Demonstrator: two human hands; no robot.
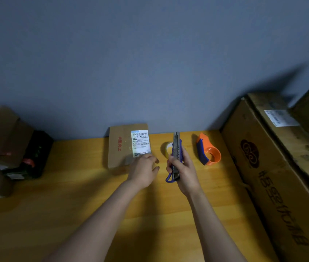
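A small cardboard parcel (120,146) with a white shipping label (140,142) lies flat on the wooden table (74,195) near the wall. My left hand (144,170) hovers at the parcel's near right corner, fingers loosely curled and holding nothing. My right hand (184,171) grips a blue and grey utility knife (176,148), held upright with its tip pointing away from me. Behind the knife a yellow tape roll (166,149) is partly hidden.
An orange and blue tape dispenser (207,151) lies to the right of the knife. Large cardboard boxes (274,176) line the table's right side. At the left stand brown boxes (0,133) and a black case (36,156). A blue-grey wall closes the back.
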